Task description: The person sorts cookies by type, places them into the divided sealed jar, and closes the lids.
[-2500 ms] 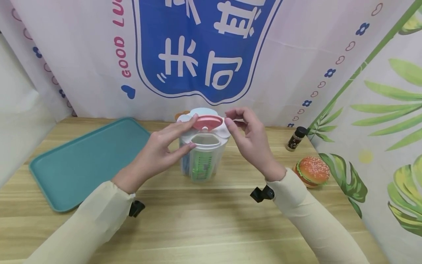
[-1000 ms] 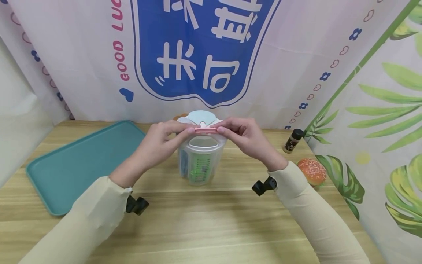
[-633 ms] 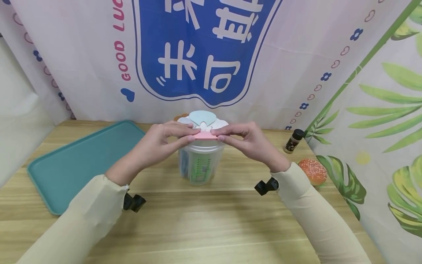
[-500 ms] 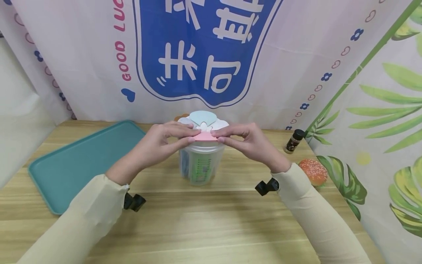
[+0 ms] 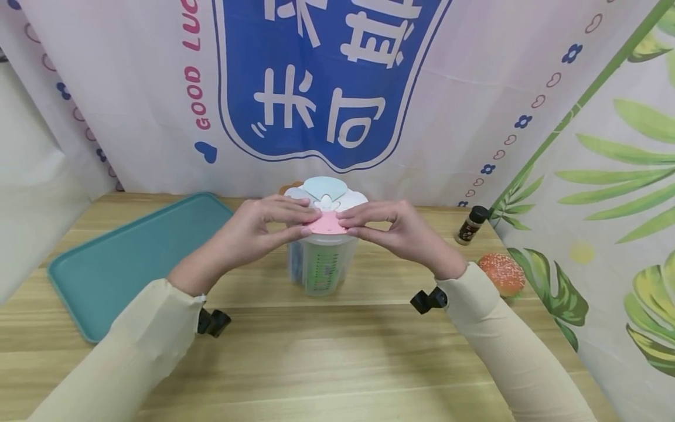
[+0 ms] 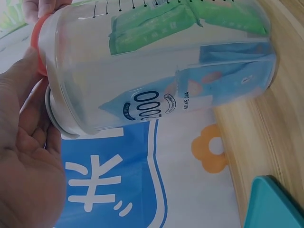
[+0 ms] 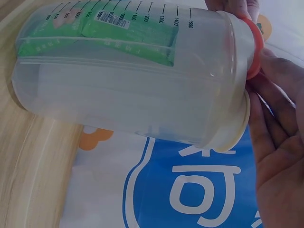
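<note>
A clear storage canister [image 5: 323, 271] with a petal-shaped white top stands on the table. Its front pink flap lid [image 5: 328, 224] lies flat over the mouth. My left hand [image 5: 255, 228] presses the flap's left side, fingertips on top and thumb at the front edge. On the right side, my right hand [image 5: 403, 234] presses in the same way with fairly straight fingers. Green packets [image 7: 128, 35] show inside behind printed measuring marks, and blue packets [image 6: 223, 83] fill a neighbouring compartment. A pale blue flap [image 5: 324, 187] covers the canister's rear part.
A teal tray [image 5: 142, 258] lies at the left of the wooden table [image 5: 327, 363]. To the right stand a black-capped seasoning bottle [image 5: 471, 225] and a toy hamburger [image 5: 501, 274]. A printed curtain [image 5: 422, 140] hangs close behind the canister.
The pink flap, raised at first with the mouth uncovered, has swung down toward me over the opening. My right hand came in to join the left at its edge; both have moved down with it.
</note>
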`<state>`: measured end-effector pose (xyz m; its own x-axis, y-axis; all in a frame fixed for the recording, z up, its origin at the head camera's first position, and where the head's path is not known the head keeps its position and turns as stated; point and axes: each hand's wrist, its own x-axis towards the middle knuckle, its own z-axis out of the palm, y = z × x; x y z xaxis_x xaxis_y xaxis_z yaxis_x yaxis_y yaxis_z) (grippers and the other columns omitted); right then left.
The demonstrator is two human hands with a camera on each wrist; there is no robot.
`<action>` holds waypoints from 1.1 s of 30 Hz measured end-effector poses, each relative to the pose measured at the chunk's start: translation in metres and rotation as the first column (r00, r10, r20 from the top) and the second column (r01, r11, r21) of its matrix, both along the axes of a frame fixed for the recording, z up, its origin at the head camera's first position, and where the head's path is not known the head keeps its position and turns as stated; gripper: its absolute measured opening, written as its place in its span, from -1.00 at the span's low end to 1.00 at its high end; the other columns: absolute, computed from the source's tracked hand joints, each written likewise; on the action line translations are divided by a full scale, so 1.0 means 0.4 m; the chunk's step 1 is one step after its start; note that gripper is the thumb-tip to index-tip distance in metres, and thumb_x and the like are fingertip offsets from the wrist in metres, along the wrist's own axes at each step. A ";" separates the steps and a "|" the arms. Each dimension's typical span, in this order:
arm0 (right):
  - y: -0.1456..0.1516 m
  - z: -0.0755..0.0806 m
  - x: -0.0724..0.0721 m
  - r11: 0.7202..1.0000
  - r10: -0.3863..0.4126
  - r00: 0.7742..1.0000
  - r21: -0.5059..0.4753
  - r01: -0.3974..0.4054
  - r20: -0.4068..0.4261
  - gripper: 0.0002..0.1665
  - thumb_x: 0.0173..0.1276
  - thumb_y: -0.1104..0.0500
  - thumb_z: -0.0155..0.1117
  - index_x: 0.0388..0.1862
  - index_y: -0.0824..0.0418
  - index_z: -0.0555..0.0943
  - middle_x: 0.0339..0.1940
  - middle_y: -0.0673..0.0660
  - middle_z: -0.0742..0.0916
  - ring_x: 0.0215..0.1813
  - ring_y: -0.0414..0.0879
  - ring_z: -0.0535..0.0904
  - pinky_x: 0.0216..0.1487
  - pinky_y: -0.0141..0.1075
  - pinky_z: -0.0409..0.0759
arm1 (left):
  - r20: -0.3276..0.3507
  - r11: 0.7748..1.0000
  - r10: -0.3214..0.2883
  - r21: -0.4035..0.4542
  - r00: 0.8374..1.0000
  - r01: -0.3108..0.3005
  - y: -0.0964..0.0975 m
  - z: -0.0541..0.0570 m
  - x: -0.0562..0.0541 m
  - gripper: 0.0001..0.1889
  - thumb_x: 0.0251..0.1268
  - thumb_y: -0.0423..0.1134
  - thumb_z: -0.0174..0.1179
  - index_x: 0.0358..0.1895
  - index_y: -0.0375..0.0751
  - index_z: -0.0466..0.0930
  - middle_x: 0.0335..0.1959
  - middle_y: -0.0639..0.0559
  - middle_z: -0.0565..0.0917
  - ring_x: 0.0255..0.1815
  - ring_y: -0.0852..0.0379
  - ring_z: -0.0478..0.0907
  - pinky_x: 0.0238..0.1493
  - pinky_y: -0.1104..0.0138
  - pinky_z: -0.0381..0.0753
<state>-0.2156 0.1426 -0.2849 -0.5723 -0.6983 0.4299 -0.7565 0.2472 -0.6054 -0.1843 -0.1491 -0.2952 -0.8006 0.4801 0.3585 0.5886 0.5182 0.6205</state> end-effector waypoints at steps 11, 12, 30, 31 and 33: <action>-0.001 0.006 0.007 1.000 0.002 0.999 0.005 -0.002 -0.040 -0.78 0.35 0.41 0.45 -0.06 0.26 0.84 0.08 0.17 0.86 0.25 0.04 0.76 0.45 -0.16 0.63 | -0.027 1.000 -0.021 0.012 0.999 0.022 -0.001 0.004 0.000 -0.68 0.41 -0.25 0.38 0.19 -0.07 0.77 0.26 -0.07 0.75 0.46 -0.12 0.57 0.51 -0.19 0.48; -0.001 0.006 0.007 1.000 0.002 0.999 0.008 -0.002 -0.043 -0.78 0.34 0.40 0.45 -0.06 0.25 0.84 0.08 0.17 0.85 0.25 0.04 0.76 0.45 -0.16 0.63 | -0.027 1.000 -0.023 0.009 0.999 0.023 -0.001 0.005 0.000 -0.67 0.41 -0.26 0.39 0.20 -0.07 0.77 0.26 -0.08 0.75 0.46 -0.12 0.57 0.52 -0.19 0.48; 0.005 -0.003 0.016 1.000 -0.002 0.998 0.023 0.004 -0.061 -0.79 0.36 0.39 0.45 -0.07 0.23 0.84 0.10 0.15 0.85 0.24 0.01 0.76 0.43 -0.18 0.65 | -0.031 0.999 -0.023 -0.029 0.999 0.023 0.008 0.001 0.004 -0.63 0.34 -0.31 0.43 0.21 -0.09 0.76 0.26 -0.06 0.75 0.46 -0.12 0.56 0.53 -0.20 0.46; 0.006 -0.004 0.016 1.000 -0.002 0.998 0.021 0.004 -0.068 -0.79 0.36 0.39 0.45 -0.07 0.23 0.84 0.10 0.15 0.85 0.24 0.00 0.76 0.43 -0.18 0.65 | -0.035 0.999 -0.025 -0.032 0.999 0.023 0.008 0.000 0.004 -0.63 0.34 -0.31 0.43 0.21 -0.09 0.76 0.27 -0.06 0.75 0.46 -0.12 0.57 0.53 -0.19 0.47; 0.006 -0.007 0.016 1.000 -0.001 0.996 0.013 0.002 -0.087 -0.78 0.35 0.40 0.46 -0.06 0.23 0.83 0.09 0.15 0.85 0.24 0.00 0.76 0.45 -0.18 0.63 | -0.047 0.999 -0.026 -0.040 0.999 0.025 0.009 0.000 0.006 -0.62 0.35 -0.31 0.43 0.21 -0.09 0.76 0.27 -0.06 0.74 0.46 -0.12 0.57 0.53 -0.19 0.47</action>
